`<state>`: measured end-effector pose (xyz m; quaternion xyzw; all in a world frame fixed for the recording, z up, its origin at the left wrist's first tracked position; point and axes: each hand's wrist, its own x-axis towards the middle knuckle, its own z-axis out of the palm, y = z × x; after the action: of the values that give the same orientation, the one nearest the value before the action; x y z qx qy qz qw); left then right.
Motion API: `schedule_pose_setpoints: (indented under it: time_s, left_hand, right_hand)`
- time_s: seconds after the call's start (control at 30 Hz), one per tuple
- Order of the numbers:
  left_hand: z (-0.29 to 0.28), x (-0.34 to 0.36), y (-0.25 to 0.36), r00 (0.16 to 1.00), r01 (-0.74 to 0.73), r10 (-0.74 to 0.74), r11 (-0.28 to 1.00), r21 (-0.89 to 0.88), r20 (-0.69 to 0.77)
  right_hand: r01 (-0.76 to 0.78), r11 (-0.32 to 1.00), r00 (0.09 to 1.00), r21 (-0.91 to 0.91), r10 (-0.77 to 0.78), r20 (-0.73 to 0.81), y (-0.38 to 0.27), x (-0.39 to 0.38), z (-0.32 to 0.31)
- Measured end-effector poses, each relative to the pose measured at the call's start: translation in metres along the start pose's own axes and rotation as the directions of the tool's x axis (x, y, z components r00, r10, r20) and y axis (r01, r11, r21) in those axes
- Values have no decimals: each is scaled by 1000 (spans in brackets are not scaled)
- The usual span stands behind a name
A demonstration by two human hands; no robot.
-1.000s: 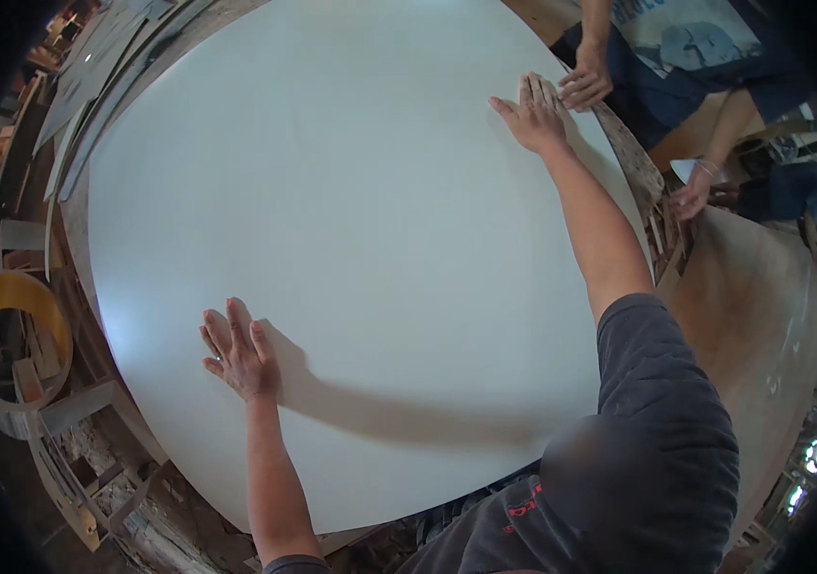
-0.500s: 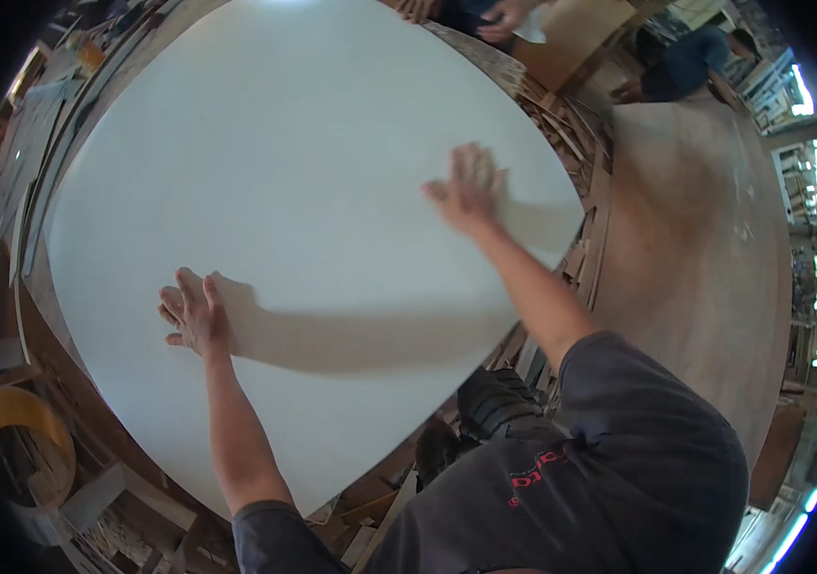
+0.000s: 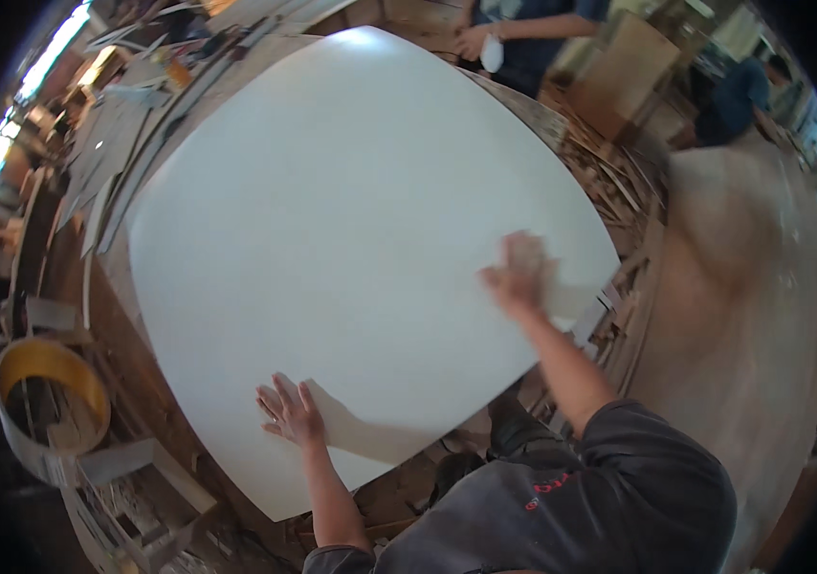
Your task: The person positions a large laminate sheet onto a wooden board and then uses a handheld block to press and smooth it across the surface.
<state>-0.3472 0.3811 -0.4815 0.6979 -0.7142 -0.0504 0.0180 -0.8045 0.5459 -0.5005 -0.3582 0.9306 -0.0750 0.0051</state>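
Note:
A large white sheet (image 3: 361, 220) with a smooth face lies flat in front of me and fills the middle of the view. My left hand (image 3: 292, 411) rests on its near left part, palm down with the fingers spread. Farther right, my right hand (image 3: 520, 273) is over the sheet near its right corner, fingers apart and a little blurred. Neither hand holds anything. Whether the right palm presses on the surface I cannot tell.
Beyond the sheet's far edge stands a co-worker (image 3: 533, 38) with a white object at the hands. Wood strips (image 3: 609, 177) lie along the right, beside a wide brown board (image 3: 734, 335). A yellow-lined ring (image 3: 50, 354) stands at left. Another person (image 3: 739, 100) bends at far right.
My view has shifted, so the sheet appears lower and farther right. My left hand is closer to the sheet's near edge. The co-worker's hands have come together away from the sheet.

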Motion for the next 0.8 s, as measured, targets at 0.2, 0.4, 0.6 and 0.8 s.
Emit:
schedule_pose_setpoints:
  time_s: [0.2,0.4,0.6,0.8]
  left_hand:
    - [-12,46,50,948,279,-285,958,61,145]
    - [-3,99,84,977,196,-200,980,44,81]
    - [-3,105,91,985,135,-139,989,55,97]
    - [-6,106,95,989,135,-136,991,9,50]
  right_hand:
    - [-207,978,978,-18,207,25,31,150,-13]
    - [224,970,972,-90,-216,93,-137,221,15]
    - [482,869,876,-113,-473,99,-296,300,52]
    - [614,784,790,-91,-609,78,-403,301,62]
